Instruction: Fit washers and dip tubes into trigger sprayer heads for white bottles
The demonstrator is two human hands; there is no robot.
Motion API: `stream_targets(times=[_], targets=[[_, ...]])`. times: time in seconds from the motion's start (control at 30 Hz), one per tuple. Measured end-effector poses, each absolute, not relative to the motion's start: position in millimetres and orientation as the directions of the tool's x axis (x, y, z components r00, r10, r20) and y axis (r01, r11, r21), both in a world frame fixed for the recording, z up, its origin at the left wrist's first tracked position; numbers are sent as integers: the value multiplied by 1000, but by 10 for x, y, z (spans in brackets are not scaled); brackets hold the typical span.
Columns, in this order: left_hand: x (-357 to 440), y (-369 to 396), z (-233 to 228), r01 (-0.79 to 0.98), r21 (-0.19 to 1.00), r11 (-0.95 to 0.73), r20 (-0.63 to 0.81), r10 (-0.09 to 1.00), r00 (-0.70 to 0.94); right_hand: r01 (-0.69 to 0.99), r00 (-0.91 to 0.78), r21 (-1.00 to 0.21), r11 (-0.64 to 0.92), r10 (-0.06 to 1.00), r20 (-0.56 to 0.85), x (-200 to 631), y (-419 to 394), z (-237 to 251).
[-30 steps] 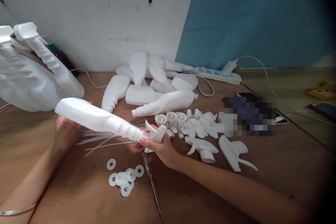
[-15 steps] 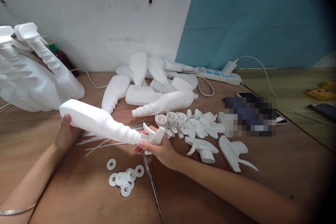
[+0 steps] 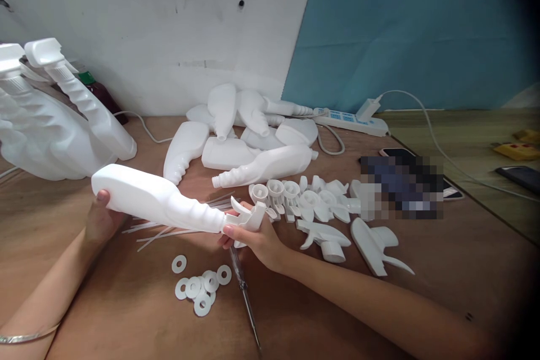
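A white plastic spray bottle (image 3: 143, 194) lies nearly level across the air between my hands, its neck pointing right. My left hand (image 3: 103, 216) grips the base end, thumb on the near side. At the neck, my right hand (image 3: 257, 239) is closed around a white trigger sprayer head (image 3: 244, 218), which meets the bottle's mouth; its lever points up. Below the bottle, several white ring washers (image 3: 202, 287) lie in a loose heap. A screwdriver (image 3: 244, 292) rests just under my right hand. Thin white tubes (image 3: 154, 230) lie partly hidden behind the bottle.
Bare bottles (image 3: 261, 163) are piled at the back. More trigger heads (image 3: 312, 199) lie to the right, near a phone (image 3: 453, 188) and a power strip (image 3: 346, 119). Bottles with heads fitted (image 3: 90, 104) stand at left beside a dark bottle with a green cap (image 3: 99, 90).
The base end of the held bottle has dipped slightly and shifted a little left with my left hand. My right hand stays at the neck, almost unmoved.
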State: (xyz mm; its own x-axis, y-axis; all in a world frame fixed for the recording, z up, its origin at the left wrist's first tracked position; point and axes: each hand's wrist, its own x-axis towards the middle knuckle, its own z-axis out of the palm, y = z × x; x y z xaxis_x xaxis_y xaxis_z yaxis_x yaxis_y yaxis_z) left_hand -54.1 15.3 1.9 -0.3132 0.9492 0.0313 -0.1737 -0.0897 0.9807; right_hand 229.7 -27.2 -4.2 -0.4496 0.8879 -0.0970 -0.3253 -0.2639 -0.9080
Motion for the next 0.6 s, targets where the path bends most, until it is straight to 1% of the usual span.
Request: stream_targets(times=[0.03, 0.1, 0.17, 0.23, 0.3, 0.37, 0.43, 0.6], targets=[[-525, 146, 33, -199, 977, -83, 12, 942, -334, -328, -440, -907, -265, 892, -102, 2296, -269, -46], [-490, 130, 70, -228, 973, -41, -36, 946, -323, -329, -424, -907, -262, 900, -106, 2293, -266, -50], [-472, 118, 101, -221, 975, -32, -38, 950, -309, -326, -412, -909, -259, 904, -110, 2289, -264, -46], [-489, 119, 106, -207, 973, -101, 21, 934, -357, -329, -402, -908, -260, 909, -115, 2284, -263, -40], [-530, 133, 86, -205, 955, -214, 113, 903, -414, -338, -390, -905, -259, 914, -116, 2277, -261, -39], [-567, 154, 64, -228, 934, -276, 167, 898, -407, -342, -381, -905, -252, 918, -111, 2271, -257, -44], [-575, 173, 58, -227, 928, -295, 192, 901, -389, -339, -377, -908, -245, 920, -108, 2269, -256, -50], [-510, 182, 108, -151, 933, -328, 255, 895, -367, -325, -403, -912, -250, 909, -106, 2283, -265, -44]])
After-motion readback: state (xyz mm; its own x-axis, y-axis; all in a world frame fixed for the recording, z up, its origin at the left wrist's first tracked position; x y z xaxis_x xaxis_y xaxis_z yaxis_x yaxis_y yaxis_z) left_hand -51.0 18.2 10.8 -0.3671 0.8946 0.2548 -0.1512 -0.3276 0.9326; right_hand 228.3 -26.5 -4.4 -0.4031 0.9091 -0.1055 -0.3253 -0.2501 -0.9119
